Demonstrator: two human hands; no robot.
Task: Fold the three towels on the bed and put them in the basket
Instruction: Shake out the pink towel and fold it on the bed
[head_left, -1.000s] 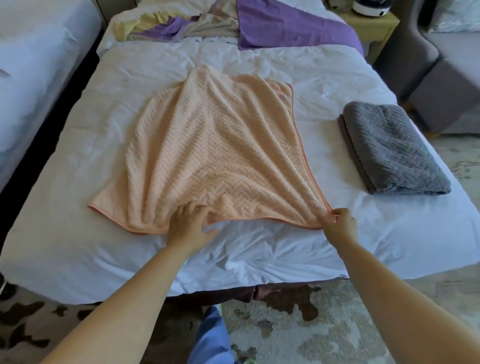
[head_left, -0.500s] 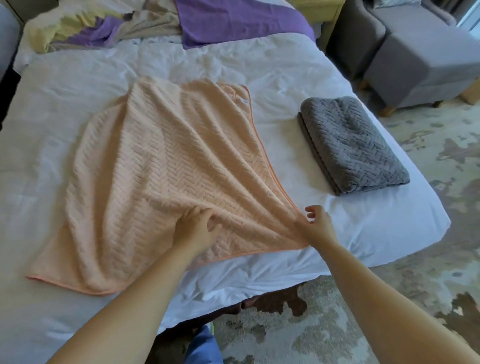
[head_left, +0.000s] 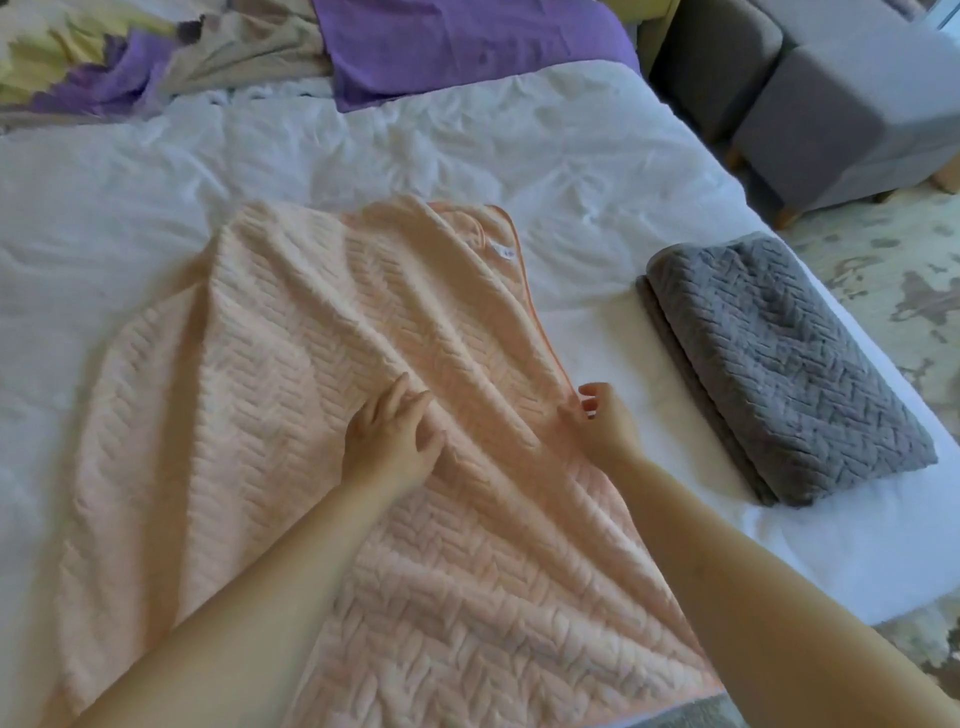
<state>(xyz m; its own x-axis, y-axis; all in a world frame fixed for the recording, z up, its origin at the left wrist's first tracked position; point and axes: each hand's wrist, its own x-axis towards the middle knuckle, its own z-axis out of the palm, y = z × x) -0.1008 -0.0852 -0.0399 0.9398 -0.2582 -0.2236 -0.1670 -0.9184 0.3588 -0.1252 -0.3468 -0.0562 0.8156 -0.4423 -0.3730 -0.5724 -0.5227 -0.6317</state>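
A peach towel (head_left: 270, 415) with a herringbone weave lies spread and rumpled on the white bed (head_left: 571, 171). My left hand (head_left: 392, 436) rests flat on its middle, fingers spread. At the towel's right hem my right hand (head_left: 602, 421) pinches the orange-trimmed edge. A grey towel (head_left: 789, 364) lies folded to the right, near the bed's right edge. At the bed's head lies a purple cloth (head_left: 467, 47). No basket is in view.
Crumpled yellow, purple and beige bedding (head_left: 130, 57) lies at the far left of the bed's head. A grey armchair with an ottoman (head_left: 841, 109) stands right of the bed on a patterned rug (head_left: 893, 280).
Both hands have moved forward from the towel's near edge: the left now lies on its middle and the right is further up the right hem. The camera has moved closer and to the right.
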